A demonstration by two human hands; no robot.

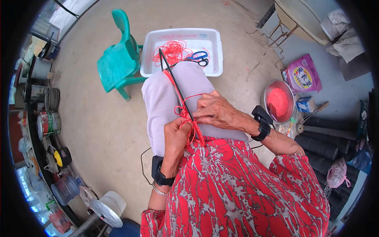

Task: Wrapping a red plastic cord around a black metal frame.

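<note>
A slim black bar (179,87) lies lengthwise over my lap, its bent far end above the white tub. Red cord (170,77) stretches along it and turns into a knotted braid (199,134) close to my waist. My left hand (175,136) is closed, its thumb and fingertips pinching the red cord at loose loops beside the braid. From the other side of the bar, my right hand (217,110) also pinches cord, and one strand loops up to its curled fingers. The exact grip of the right fingertips is partly hidden.
Ahead stands a white tub (218,51) with tangled red cord (172,51) and blue-handled scissors (199,58). A green plastic chair (118,65) is left of it. At right are a metal bowl (290,94), a purple bag (304,73) and dark rolls (321,146); shelves line the left.
</note>
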